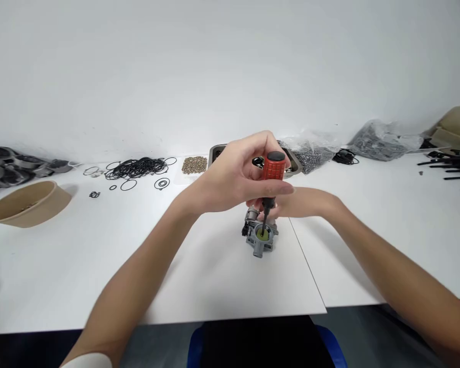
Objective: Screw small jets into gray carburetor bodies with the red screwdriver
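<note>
My left hand (235, 176) is wrapped round the red handle of a screwdriver (273, 169), which has a black cap. The screwdriver stands nearly upright, its dark shaft pointing down into the round bore of a small grey metal carburetor (258, 249). Inside that bore a yellow-green disc (262, 234) shows around the tip. Behind and below the left hand, my right hand (285, 203) has its fingers closed on the carburetor's far side, partly covered by the screwdriver and the left hand. The carburetor rests on the white table.
Black rubber rings (136, 168) and a heap of small brass parts (194, 164) lie at the back left. A metal tray (296, 164) sits behind my hands. Bags of small parts (381, 140) are at the right, a beige bowl (42, 209) at the left.
</note>
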`<state>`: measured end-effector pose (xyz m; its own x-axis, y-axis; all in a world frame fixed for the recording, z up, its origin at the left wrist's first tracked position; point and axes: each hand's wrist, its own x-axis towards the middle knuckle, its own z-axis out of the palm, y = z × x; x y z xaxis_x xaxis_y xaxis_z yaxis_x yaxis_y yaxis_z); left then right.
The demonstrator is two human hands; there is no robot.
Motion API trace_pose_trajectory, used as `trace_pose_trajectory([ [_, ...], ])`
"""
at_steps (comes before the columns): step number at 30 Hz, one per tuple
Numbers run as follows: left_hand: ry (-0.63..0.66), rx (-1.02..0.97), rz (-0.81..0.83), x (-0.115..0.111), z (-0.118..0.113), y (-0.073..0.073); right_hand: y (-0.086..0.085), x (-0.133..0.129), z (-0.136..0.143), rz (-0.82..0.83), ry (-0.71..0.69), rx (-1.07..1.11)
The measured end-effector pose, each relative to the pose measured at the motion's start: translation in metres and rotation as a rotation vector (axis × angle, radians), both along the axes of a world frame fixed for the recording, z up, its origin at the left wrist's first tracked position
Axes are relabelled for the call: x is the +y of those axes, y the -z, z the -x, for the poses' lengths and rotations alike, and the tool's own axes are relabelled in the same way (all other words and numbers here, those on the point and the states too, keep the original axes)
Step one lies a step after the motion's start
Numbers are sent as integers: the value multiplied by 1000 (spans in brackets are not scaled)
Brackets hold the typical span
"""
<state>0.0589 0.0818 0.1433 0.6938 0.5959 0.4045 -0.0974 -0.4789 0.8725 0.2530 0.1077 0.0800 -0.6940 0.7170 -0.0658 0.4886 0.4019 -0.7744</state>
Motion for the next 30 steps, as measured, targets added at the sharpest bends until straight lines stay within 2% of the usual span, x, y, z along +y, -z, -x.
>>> trace_pose_trajectory([
  [3,-20,-9,-47,1,1,0,12,-9,17,-24,11,-46],
  [6,-29,-29,-82,1,1,0,14,-7,25,57,23,36],
  [12,-35,-2,-74,-2,3,-2,29,11,21,120,-11,130],
  [16,25,72,-71,1,11,-5,50,18,16,161,-24,179],
  [21,-24,61,-90,4,12,-4,79,23,17,190,48,304],
  [27,-86,-45,-197,-1,-4,2,81,20,15,187,60,345],
  [30,-123,-76,-184,-2,-8,5,81,20,15,184,66,358],
])
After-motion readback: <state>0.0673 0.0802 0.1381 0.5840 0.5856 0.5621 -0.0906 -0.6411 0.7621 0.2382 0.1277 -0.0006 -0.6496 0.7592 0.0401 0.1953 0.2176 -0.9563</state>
